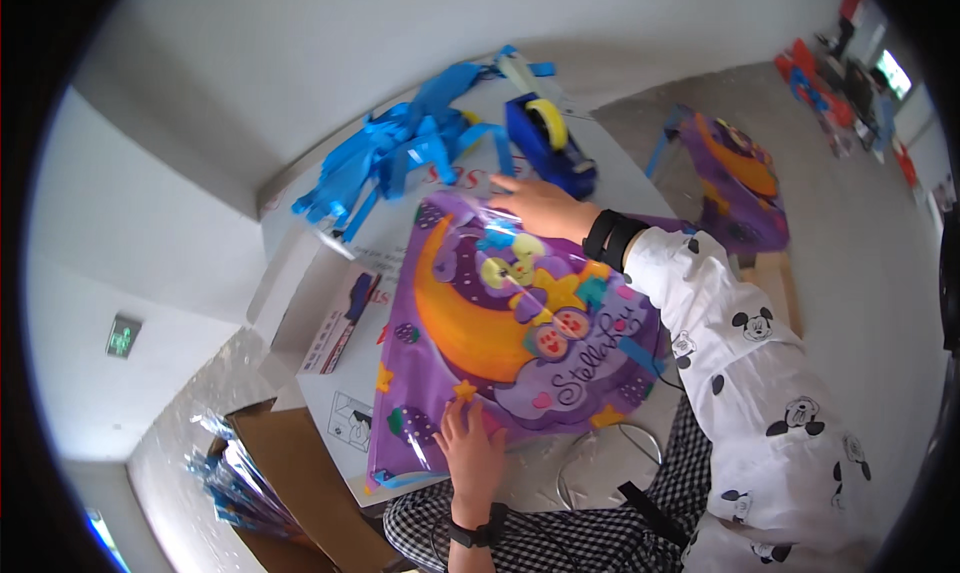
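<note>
A glossy purple sheet (430,413), printed with an orange crescent moon, cartoon animals, stars and berries, lies spread over the white work surface and overhangs its near edge. My left hand (470,458) rests on the sheet's near edge, fingers spread and holding nothing. Across the sheet's far edge reaches my right hand (545,208), its fingers stretched to the left and partly blurred; nothing shows in its grasp. Just beyond the right hand stands a blue tape dispenser (560,158) with a yellow roll. Short blue strips show at the sheet's right edge and near-left corner.
A heap of blue ribbons (400,148) lies at the far left of the surface (345,413). On the lower left stands an open cardboard box (310,483) beside plastic-wrapped packets (245,493). Another purple printed piece (735,183) is at the right. A wire loop (563,478) hangs near my lap.
</note>
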Tool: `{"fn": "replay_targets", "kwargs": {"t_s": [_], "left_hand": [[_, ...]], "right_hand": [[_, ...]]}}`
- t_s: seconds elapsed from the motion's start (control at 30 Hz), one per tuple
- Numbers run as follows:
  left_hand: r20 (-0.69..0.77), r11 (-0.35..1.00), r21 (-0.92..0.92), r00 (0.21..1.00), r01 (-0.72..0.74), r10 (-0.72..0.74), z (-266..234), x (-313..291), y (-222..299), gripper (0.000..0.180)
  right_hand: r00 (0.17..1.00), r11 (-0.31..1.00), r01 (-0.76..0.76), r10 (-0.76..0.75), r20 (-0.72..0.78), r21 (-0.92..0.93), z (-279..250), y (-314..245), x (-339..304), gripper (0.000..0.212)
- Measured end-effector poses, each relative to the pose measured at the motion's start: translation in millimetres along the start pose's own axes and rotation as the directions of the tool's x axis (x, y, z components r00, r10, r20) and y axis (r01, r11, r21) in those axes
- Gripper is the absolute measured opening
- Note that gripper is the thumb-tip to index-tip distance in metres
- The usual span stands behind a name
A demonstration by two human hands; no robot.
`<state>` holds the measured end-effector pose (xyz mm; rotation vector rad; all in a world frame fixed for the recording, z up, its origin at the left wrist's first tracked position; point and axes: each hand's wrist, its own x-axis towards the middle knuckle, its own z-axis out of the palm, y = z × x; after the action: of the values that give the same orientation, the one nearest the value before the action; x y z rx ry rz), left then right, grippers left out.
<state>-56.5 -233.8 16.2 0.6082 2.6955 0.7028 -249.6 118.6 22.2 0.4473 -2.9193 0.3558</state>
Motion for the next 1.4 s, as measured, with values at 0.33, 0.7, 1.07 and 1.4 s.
{"fn": "replay_targets", "kwargs": {"t_s": [0.33, 0.7, 1.07, 1.4], "left_hand": [[-0.034, 0.988, 0.14, 0.997, -0.059, 0.064, 8, 2, 11, 0.062], [0.123, 0.91, 0.278, 0.951, -0.308, 0.284, 76, 2, 98, 0.064], [-0.105, 0.945, 0.319, 0.989, -0.068, 0.107, 33, 33, 48, 0.055], [-0.445, 0.971, 0.207, 0.872, -0.121, 0.203, 58, 52, 6, 0.046]], "right_hand": [[0.803, 0.913, -0.339, 0.406, -0.437, 0.225, -194, 50, -323, 0.045], [0.187, 0.271, -0.724, 0.962, -0.199, 0.634, -81, -84, -593, 0.035], [0.551, 0.662, -0.539, 0.745, -0.376, 0.521, -87, -89, -502, 0.029], [0.731, 0.818, -0.058, 0.425, -0.534, 0.572, -151, -91, -306, 0.028]]}}
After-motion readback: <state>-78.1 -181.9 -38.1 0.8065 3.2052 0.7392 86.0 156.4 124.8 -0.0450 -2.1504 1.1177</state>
